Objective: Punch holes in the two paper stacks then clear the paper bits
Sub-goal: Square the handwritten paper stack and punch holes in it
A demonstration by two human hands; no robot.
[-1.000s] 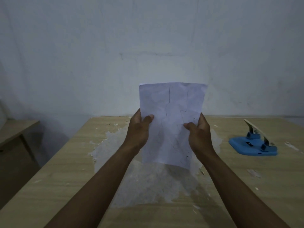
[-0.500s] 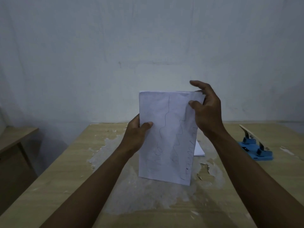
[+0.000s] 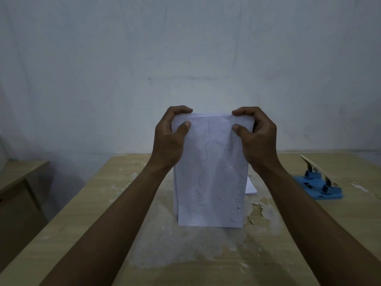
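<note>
Held stack: white paper stack with wavy pen scribbles (image 3: 210,172), upright at centre, above a pale worn patch (image 3: 185,250).
Left hand: left hand (image 3: 169,139) pinches its top left corner, thumb in front.
Right hand: right hand (image 3: 257,139) pinches the top right corner likewise.
Second stack: flat white paper stack (image 3: 250,187), lying just behind, mostly hidden.
Punch: blue plastic hole punch (image 3: 317,184), lever raised, far right on the light wooden table (image 3: 103,203).

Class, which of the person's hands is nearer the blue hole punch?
Right. The right hand grips the top right corner of the paper stack, on the side of the hole punch; the left hand grips the top left corner, farther away.
</note>
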